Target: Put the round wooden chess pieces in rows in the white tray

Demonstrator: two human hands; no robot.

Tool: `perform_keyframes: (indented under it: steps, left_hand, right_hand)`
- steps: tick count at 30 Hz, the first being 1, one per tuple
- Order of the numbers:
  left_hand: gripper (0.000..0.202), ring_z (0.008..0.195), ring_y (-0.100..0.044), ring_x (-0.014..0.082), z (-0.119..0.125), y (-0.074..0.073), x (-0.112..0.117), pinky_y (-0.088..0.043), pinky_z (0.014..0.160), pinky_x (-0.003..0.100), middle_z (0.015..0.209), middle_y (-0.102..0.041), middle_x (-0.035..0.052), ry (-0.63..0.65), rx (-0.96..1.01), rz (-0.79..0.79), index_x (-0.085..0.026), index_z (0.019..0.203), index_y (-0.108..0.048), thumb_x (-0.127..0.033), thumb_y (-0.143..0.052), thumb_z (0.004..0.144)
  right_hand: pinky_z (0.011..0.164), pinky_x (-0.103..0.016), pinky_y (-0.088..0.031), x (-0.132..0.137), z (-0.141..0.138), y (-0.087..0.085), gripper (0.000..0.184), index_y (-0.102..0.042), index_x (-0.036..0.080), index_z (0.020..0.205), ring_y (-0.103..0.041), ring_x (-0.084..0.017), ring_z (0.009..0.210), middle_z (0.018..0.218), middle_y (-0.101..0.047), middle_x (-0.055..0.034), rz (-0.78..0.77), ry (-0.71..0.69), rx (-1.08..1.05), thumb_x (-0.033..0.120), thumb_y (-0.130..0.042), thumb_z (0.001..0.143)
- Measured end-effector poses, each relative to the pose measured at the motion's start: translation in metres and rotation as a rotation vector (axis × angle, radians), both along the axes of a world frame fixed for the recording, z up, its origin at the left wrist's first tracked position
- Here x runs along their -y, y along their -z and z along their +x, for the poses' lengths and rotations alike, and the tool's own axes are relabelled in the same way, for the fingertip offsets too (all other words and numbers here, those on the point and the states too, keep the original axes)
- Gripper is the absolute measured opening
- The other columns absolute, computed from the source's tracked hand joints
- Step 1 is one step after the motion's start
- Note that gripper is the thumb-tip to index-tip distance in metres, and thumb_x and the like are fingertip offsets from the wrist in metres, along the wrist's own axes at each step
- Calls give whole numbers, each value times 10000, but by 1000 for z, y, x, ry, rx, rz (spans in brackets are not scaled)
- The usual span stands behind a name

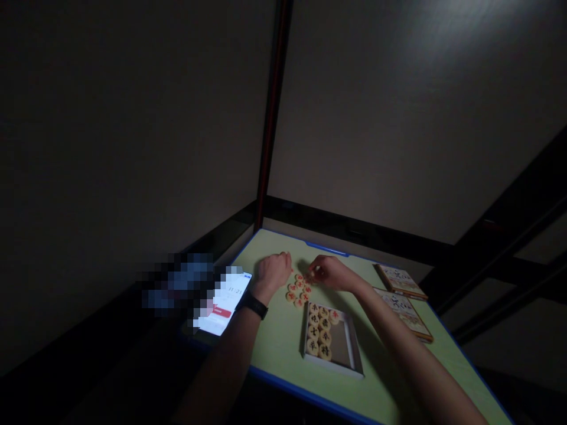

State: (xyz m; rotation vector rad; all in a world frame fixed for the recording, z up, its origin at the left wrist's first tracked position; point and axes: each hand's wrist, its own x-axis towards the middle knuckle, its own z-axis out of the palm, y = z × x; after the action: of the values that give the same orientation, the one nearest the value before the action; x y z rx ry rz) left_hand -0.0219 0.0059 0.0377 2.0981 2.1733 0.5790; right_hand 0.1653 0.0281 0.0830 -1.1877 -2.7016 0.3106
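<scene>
Red-marked round Chinese chess pieces (299,289) lie in a loose cluster on the pale green table between my two hands. My left hand (275,271), with a dark band on its wrist, rests at the cluster's far left edge, fingers curled; what they hold, if anything, is hidden. On the other side, my right hand (330,273) pinches what looks like one Chinese chess piece (311,273) at its fingertips, dim and partly covered. Nearer to me sits a shallow open box (354,348). Black-marked pieces (325,336) fill its left part in two columns, with one red-marked piece (334,315) at the top beside them.
A lit phone (221,307) lies at the table's left edge, partly blurred out. Two flat printed boxes (401,280) (405,313) lie along the right side. The green table (283,348) has a blue rim and stands against a wall corner. The room is dark.
</scene>
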Motion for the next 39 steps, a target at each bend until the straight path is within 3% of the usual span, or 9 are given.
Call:
perform_keyframes:
  steps: [7,13,20,24,28,31,35,37,39]
  left_hand:
    - [521,940,-722,247,2,5,-1,-534,794,331,1026,-751,150,38,-47,-16,-155,1036,-709,-340,-223,1022]
    - [495,914,-721,245,1,3,1,-520,796,338,1017,-743,157,23,-50,15,-150,1034,-681,-322,-217,1028]
    - [457,885,-723,248,-2,-5,3,-499,746,327,951,-749,134,21,-6,30,-172,1049,-645,-318,-213,1033]
    - [428,921,-703,218,-3,-7,2,-484,782,305,986,-743,120,97,-1,29,-182,1031,-655,-312,-247,1030]
    - [363,957,-672,190,-8,-18,5,-475,826,283,1029,-724,101,127,-76,41,-181,1001,-674,-249,-317,999]
    - [354,961,-660,204,-17,-32,14,-483,846,304,1037,-705,123,146,-200,26,-152,1010,-687,-232,-344,977]
    - [265,919,-654,226,-27,-32,33,-496,849,342,988,-694,115,354,-299,-33,-160,960,-712,-205,-457,905]
    - [208,953,-642,207,-27,-22,41,-483,900,318,1000,-698,70,583,-240,-20,-198,985,-715,-193,-566,838]
    - [242,1048,-616,220,-23,-9,45,-462,966,324,1065,-691,69,701,-190,38,-194,1036,-702,-196,-618,809]
  right_hand:
    - [613,-206,-422,-14,21,16,309,-744,142,820,-613,-136,639,713,-704,-24,-5,87,-91,-22,-564,629]
    - [601,-207,-415,-18,20,35,351,-750,145,924,-606,-130,620,694,-704,-2,-9,109,-128,-2,-581,653]
    - [634,-215,-428,-9,22,30,370,-770,165,888,-604,-119,621,800,-744,-27,60,70,-227,-18,-523,682]
    - [646,-218,-441,-3,25,31,371,-769,166,873,-618,-127,648,826,-748,-39,71,53,-257,-23,-524,669]
    - [668,-237,-450,-4,28,40,355,-766,162,875,-634,-150,697,817,-744,-45,102,93,-287,-24,-564,649]
    - [617,-243,-445,-7,32,45,237,-756,153,902,-620,-153,646,767,-735,-42,48,155,-342,75,-645,708]
    - [624,-258,-458,-6,38,43,171,-744,139,918,-625,-158,647,783,-741,-56,-2,211,-443,228,-687,783]
    - [633,-259,-463,-2,41,41,199,-746,141,935,-625,-158,651,805,-742,-58,10,225,-457,189,-707,746]
    - [629,-254,-463,6,44,40,216,-751,152,914,-628,-160,667,833,-741,-58,49,212,-464,129,-700,706]
